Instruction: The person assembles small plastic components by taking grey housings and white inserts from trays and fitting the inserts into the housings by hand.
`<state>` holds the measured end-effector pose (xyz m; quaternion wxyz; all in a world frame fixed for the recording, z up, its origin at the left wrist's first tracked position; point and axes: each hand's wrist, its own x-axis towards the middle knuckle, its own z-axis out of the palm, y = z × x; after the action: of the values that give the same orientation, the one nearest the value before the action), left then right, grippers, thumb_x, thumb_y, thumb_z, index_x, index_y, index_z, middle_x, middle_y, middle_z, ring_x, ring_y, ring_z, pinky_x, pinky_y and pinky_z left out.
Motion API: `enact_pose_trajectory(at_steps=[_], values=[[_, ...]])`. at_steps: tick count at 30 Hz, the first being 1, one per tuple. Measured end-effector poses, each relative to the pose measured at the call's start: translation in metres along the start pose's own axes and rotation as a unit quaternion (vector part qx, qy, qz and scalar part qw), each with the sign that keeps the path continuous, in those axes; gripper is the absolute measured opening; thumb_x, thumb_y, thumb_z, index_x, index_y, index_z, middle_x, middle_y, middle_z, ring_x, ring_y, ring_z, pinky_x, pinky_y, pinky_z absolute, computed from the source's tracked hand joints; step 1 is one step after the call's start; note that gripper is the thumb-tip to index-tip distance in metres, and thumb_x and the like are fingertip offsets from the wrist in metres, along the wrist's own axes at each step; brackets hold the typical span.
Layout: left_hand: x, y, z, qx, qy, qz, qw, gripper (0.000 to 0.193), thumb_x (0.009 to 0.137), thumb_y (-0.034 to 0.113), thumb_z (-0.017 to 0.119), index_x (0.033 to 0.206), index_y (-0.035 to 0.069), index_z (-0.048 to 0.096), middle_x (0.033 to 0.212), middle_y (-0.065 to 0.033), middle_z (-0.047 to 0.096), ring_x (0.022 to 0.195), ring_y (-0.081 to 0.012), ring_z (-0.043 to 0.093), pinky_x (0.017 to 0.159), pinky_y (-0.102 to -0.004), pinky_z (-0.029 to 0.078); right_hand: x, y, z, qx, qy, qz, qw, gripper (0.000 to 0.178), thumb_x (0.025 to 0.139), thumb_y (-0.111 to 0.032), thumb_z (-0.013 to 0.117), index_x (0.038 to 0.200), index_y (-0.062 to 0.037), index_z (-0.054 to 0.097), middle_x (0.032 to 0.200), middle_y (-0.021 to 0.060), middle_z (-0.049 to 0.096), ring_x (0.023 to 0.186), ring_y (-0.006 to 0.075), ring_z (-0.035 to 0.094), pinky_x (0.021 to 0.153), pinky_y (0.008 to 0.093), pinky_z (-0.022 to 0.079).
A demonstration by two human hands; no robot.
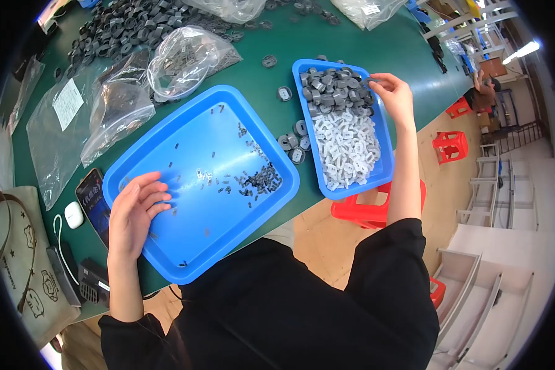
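My right hand (393, 95) is at the far right rim of the smaller blue tray (322, 176), its thumb and fingertips pinched on a dark grey plastic part at the edge of the pile. That tray holds a heap of dark grey round plastic parts (336, 89) at its far end and many small white plastic pieces (345, 148) nearer me. Above the left side of the larger blue tray (197, 250) hovers my left hand (135, 213), fingers loosely bent and apart, with nothing visible in them. Tiny black pieces (262, 180) gather at that tray's right side; a few lie scattered.
Several grey round parts (296, 142) lie between the trays. A large grey heap (132, 28) and transparent bags (182, 61) cover the far left of the green table (327, 40). A phone (94, 200), white earbud case (73, 214) and cloth bag (28, 259) sit left. A red stool (364, 213) stands below.
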<state>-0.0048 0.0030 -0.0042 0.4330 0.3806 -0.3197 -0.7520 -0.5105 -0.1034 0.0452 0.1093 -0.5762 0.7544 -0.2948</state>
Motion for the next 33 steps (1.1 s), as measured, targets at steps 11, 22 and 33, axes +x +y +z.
enact_pose_trajectory(at_steps=[11,22,33], values=[[0.000,0.004,0.001,0.000,0.013,-0.003,1.000,0.037,0.092,0.023,0.047,0.116,-0.005,0.051,0.101,-0.0135,0.060,0.091,-0.0205,0.060,0.081,-0.0312,0.049,-0.024,0.022,-0.034,-0.070,-0.104,-0.047,0.991,0.022,0.071,-0.017,0.064,0.090,-0.0052,0.067,0.078,0.0071,0.065,0.071,0.0153,0.060,0.068,0.0284,0.049],[0.001,0.002,0.001,0.006,0.007,-0.015,1.000,0.033,0.091,0.019,0.048,0.113,-0.005,0.053,0.101,-0.0149,0.061,0.092,-0.0205,0.060,0.082,-0.0311,0.048,-0.077,-0.024,-0.028,-0.131,-0.147,0.016,0.980,0.018,0.070,-0.014,0.069,0.078,0.0003,0.061,0.080,0.0085,0.061,0.068,0.0159,0.055,0.064,0.0281,0.046],[0.000,0.003,-0.002,-0.009,0.009,-0.021,1.000,0.032,0.091,0.019,0.050,0.112,-0.004,0.054,0.101,-0.0146,0.061,0.092,-0.0195,0.060,0.082,-0.0306,0.048,-0.070,-0.032,-0.027,-0.203,-0.200,0.027,0.958,0.018,0.067,-0.012,0.064,0.079,0.0016,0.062,0.076,0.0144,0.065,0.070,0.0254,0.064,0.067,0.0333,0.049]])
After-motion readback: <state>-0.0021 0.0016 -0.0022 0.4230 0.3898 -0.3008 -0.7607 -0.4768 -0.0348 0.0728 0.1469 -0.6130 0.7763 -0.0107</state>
